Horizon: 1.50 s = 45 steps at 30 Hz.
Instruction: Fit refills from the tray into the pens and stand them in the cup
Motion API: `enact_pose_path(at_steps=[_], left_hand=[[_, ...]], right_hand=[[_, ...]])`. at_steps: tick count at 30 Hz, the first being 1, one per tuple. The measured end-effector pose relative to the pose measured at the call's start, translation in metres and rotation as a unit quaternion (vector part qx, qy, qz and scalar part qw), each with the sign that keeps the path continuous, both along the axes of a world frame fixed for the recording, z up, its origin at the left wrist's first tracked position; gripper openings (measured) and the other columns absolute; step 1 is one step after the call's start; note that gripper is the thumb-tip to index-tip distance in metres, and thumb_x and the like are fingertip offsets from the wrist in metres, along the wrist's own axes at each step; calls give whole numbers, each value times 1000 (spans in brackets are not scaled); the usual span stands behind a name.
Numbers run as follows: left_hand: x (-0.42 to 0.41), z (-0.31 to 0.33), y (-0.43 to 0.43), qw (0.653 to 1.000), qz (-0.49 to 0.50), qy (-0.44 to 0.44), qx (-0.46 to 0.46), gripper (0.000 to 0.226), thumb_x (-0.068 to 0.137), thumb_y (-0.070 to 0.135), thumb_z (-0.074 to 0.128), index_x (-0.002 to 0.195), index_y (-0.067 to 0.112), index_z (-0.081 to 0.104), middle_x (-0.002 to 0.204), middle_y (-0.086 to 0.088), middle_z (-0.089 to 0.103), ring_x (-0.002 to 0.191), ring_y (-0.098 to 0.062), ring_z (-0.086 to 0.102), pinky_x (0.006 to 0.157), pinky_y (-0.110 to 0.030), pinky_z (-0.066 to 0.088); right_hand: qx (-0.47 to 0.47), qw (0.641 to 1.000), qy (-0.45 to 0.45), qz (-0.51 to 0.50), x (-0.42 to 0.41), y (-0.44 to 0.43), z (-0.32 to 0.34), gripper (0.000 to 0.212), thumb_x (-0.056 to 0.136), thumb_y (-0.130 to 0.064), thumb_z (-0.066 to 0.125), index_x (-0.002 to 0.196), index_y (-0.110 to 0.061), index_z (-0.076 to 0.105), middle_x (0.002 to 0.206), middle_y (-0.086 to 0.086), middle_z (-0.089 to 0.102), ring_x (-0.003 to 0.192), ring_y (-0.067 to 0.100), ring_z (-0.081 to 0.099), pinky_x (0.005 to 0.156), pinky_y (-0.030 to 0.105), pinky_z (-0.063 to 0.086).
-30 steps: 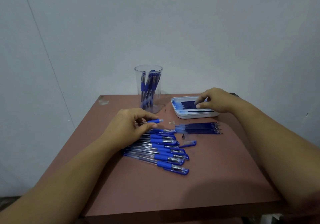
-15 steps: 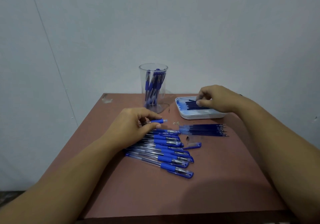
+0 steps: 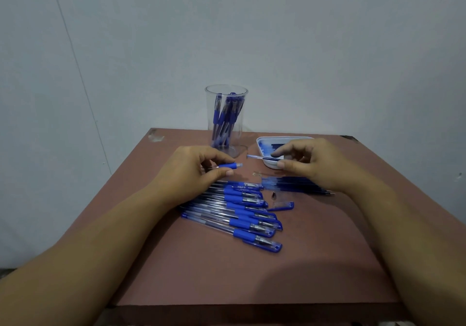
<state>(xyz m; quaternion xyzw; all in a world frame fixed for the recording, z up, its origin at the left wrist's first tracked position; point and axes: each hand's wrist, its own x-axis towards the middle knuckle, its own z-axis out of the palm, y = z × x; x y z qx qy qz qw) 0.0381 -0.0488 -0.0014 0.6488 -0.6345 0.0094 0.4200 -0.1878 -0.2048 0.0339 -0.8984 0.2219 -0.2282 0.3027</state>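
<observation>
Table (image 3: 176,275): small, brown, set against a pale wall.

Left hand (image 3: 191,172), left of centre: thumb and fingers pinch a barrel (image 3: 230,166), blue grip end pointing right.

Right hand (image 3: 310,162), over the near edge of the tray (image 3: 262,144) at far right: forefinger and thumb hold one refill (image 3: 259,157). Its clear end points left at the barrel, with a short gap between the two.

Pens (image 3: 239,214): a row lying side by side just near of the left hand, caps to the right.

Cup (image 3: 226,119): clear, far centre, several pens standing in it.

Loose refills (image 3: 297,187): bundled near of the tray, partly under the right wrist.

Cap (image 3: 282,206) and metal tip (image 3: 273,196): lying apart between the pens and the bundle.

Step in hand, as I read it: feeding the refill into the barrel. Best done with both pieces level and in line. Steady the barrel, slide the refill straight in without bending it, then screw on the tip and cap it.

Hard to make out:
- The barrel's rear half is under the left fingers.
- I cannot tell whether the barrel's mouth is clear.
- The refill's far end is buried in the right hand.
- The tray's contents are mostly covered.
- I cannot tell whether the loose bundle is spent or fresh.
</observation>
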Motion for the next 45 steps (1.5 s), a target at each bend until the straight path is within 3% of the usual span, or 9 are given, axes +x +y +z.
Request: enact_pose_path(at_steps=[5,10,12,18,24,28,35,40,45], left_hand=[[2,-1,-1,1000,-7,10,-15,21,80,32,77,91,48,70,73,25,65,66,-6,57,60,-9,40],[3,-2,-3,1000,-10,16,-15,19,80,29,78,94,41,73,65,20,64,60,-3,54,59,-8,39],[2,-2,-3,1000,-9,15,-20,19,80,29,78,93,41,72,66,19,65,62,-4,55,59,-8,40],[-1,-1,-2,1000,-10,-3,-16,18,80,29,77,95,38,72,70,33,63,64,-1,56,59,-6,39],[0,0,-3,1000,-13,-3,-7,17,81,30,77,95,38,72,69,33,63,63,0,55,59,-7,40],[1,2,-2,1000,-13,-1,-9,17,81,27,77,97,31,74,67,36,60,60,4,53,57,-6,39],[3,2,0,1000,-16,-15,-8,18,78,32,77,96,34,75,67,23,64,66,-2,55,59,-7,39],[0,3,1,999,-27,-17,3,17,75,40,76,91,43,72,75,12,69,71,-7,59,61,-7,39],[-2,4,1,1000,-26,-13,6,17,77,35,78,91,41,72,70,16,66,67,0,57,60,-6,39]], right_hand=[[15,1000,-12,22,-2,8,6,14,78,-38,69,92,-39,72,69,-13,60,66,0,52,66,11,43],[7,1000,-18,9,-6,15,13,13,86,-26,69,93,-36,73,91,11,69,79,18,61,70,15,47],[6,1000,-15,14,-6,19,14,13,86,-24,69,91,-36,72,89,11,69,71,8,59,66,10,45],[-8,1000,13,16,-3,21,12,13,88,-22,68,95,-32,73,85,8,69,68,1,54,62,5,41],[-28,998,39,29,0,16,7,16,89,-24,68,95,-38,72,83,-17,70,76,-2,60,66,6,42],[-4,997,36,64,3,14,3,18,87,-24,69,95,-39,71,86,-3,73,82,12,63,70,15,47],[-40,996,38,74,6,13,0,13,82,-39,65,90,-49,68,87,-12,72,83,8,63,71,17,48],[-59,995,17,79,12,14,-4,20,87,-26,68,98,-43,70,92,-10,72,86,11,65,78,24,51],[-69,994,38,81,12,16,-4,27,83,-39,69,106,-52,63,86,-28,65,87,-3,60,76,11,46]])
